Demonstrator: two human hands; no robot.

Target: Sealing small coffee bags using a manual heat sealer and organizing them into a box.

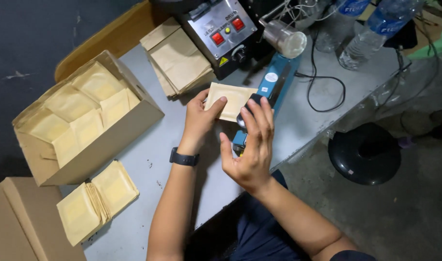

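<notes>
Your left hand (199, 118) pinches the tan pouch (230, 100) flat under the blue sealer (271, 92) near the tabletop's (298, 121) right edge; your right hand (250, 145) lies open on its handle (252, 104), pressing.

1. The right hand (252, 150) covers the near end of the blue sealer (274, 89), so its handle is mostly hidden.
2. The left hand (199, 121) hides a corner of the paper pouch (233, 99).
3. Far left of the hands, a cardboard box (18, 227) is cut off by the frame's edge.
4. Beyond the right hand, two plastic bottles (370, 34) run off the top edge.
5. The person's forearms leave the frame at the bottom.
</notes>
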